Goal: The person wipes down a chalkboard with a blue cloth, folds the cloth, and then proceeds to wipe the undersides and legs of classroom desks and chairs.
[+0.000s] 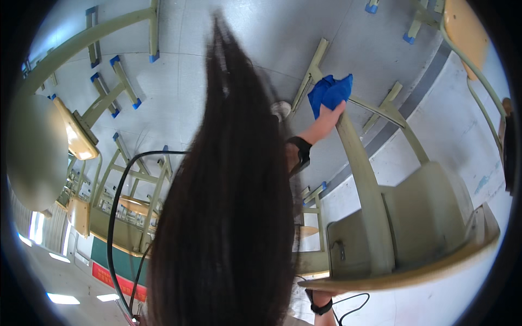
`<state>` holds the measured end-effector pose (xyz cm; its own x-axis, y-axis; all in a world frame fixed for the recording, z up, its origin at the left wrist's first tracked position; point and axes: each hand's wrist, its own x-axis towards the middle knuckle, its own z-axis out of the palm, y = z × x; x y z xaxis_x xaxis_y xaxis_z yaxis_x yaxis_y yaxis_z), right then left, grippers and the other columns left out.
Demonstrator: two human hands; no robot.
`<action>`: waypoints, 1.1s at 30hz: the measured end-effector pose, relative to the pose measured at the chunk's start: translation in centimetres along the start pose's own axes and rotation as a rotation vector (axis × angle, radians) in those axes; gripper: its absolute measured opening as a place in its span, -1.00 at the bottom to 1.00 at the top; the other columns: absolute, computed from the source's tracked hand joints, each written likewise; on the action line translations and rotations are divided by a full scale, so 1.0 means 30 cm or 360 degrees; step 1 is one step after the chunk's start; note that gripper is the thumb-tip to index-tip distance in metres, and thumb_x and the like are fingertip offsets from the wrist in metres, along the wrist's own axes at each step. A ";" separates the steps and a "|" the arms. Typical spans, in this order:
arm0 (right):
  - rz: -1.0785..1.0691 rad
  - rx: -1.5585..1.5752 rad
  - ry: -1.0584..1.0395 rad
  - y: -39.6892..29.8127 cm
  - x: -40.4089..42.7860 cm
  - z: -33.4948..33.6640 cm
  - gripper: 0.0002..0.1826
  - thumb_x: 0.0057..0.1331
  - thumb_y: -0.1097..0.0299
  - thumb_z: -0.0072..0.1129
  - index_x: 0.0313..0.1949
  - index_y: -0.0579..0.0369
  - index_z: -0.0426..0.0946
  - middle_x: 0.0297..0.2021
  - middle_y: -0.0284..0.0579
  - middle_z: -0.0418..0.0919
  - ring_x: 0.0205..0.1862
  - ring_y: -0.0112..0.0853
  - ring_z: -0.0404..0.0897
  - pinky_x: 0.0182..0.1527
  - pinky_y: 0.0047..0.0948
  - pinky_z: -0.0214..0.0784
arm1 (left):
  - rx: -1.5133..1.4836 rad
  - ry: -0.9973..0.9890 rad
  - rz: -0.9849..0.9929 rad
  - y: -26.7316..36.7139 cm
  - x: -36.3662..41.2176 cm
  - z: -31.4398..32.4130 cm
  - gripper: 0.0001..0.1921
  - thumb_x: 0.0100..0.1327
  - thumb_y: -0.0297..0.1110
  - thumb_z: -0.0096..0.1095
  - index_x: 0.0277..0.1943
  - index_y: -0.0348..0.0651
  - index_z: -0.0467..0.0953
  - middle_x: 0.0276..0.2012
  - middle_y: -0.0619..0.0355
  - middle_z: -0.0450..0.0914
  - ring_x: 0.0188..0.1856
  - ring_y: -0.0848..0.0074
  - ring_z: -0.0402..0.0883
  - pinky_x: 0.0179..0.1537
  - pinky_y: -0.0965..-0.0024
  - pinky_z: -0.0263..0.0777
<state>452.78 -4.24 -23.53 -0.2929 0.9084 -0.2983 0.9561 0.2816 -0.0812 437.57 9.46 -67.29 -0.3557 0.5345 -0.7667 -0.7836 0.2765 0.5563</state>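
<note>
The view is upside down, and long dark hair hangs across its middle. My left hand (329, 118) holds a crumpled blue cloth (329, 94) against the pale green metal leg of a school desk (361, 171), close to its foot bar. A dark band circles that wrist. At the desk's wooden top (408, 283), near one corner, is my right hand (324, 298), also with a dark wristband; its fingers are mostly hidden. The desk's metal book compartment (428, 216) lies beside the leg. Part of a light shoe (281, 109) shows behind the hair.
Chairs with wooden seats (81, 142) and metal frames stand on the grey floor (183, 32), several feet bearing blue caps. A stained white wall (469, 122) runs beside the desk. A black cable (112, 212) loops left of the hair. A large blurred patch covers the far left.
</note>
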 end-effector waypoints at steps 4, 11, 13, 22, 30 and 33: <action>-0.0124 -0.0277 -0.0136 0.099 -0.132 -0.057 -0.18 0.19 -0.23 -0.35 0.24 0.12 -0.16 0.25 0.07 -0.22 0.27 -0.04 -0.17 0.20 -0.01 -0.25 | 0.0190 0.0031 -0.0143 -0.019 0.107 0.031 -0.46 0.15 -0.16 0.06 0.10 -0.36 0.22 0.14 -0.09 0.20 0.19 0.28 0.16 0.18 0.41 0.00; -0.0430 -0.0385 -0.0227 0.219 -0.251 -0.071 -0.23 0.19 -0.19 -0.25 0.23 0.07 -0.08 0.25 0.04 -0.17 0.25 -0.04 -0.12 0.18 0.02 -0.17 | 0.0357 -0.0061 -0.0102 -0.092 0.217 -0.131 -0.35 0.21 -0.04 -0.07 0.20 -0.37 0.05 0.20 -0.01 0.08 0.24 0.37 0.04 0.22 0.40 -0.10; -0.0566 -0.0547 -0.0236 0.293 -0.316 -0.101 -0.24 0.19 -0.18 -0.23 0.23 0.05 -0.06 0.25 0.03 -0.16 0.25 -0.04 -0.10 0.18 0.03 -0.15 | 0.0179 -0.0242 0.0015 -0.059 0.122 -0.051 -0.37 0.17 -0.07 0.00 0.15 -0.39 0.12 0.18 -0.11 0.11 0.23 0.26 0.06 0.22 0.35 -0.09; -0.0088 -0.0035 0.0135 0.044 0.067 0.011 -0.20 0.19 -0.20 -0.36 0.24 0.10 -0.17 0.24 0.10 -0.19 0.26 -0.05 -0.13 0.19 0.01 -0.17 | 0.0280 -0.0721 0.0084 0.482 -0.598 0.136 -0.52 0.20 -0.27 0.08 0.11 -0.29 0.18 0.11 0.08 0.18 0.11 0.48 0.20 0.15 0.42 0.03; 0.0307 0.0284 0.0251 -0.157 0.258 0.018 -0.15 0.20 -0.23 -0.54 0.26 0.21 -0.31 0.25 0.18 -0.26 0.29 -0.05 -0.24 0.23 -0.03 -0.32 | -0.0246 -0.1229 -0.0518 0.774 -0.710 0.097 -0.56 0.20 -0.18 0.01 0.11 -0.12 0.24 0.15 0.01 0.17 0.28 0.36 -0.04 0.27 0.21 -0.32; 0.0232 0.0225 0.0230 -0.119 0.244 0.024 -0.16 0.20 -0.20 -0.56 0.25 0.25 -0.30 0.26 0.17 -0.29 0.30 -0.05 -0.29 0.24 -0.02 -0.41 | 0.0728 -0.1498 0.1124 0.703 -0.676 0.170 -0.51 0.04 -0.27 0.06 0.10 0.01 0.30 0.17 0.09 0.17 0.26 -0.01 -0.15 0.18 -0.19 -0.43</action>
<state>447.23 1.17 -26.12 -0.1403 0.9740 -0.1782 0.9773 0.1073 -0.1826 430.87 8.52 -38.38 0.0229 0.9865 0.1621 -0.2568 -0.1509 0.9546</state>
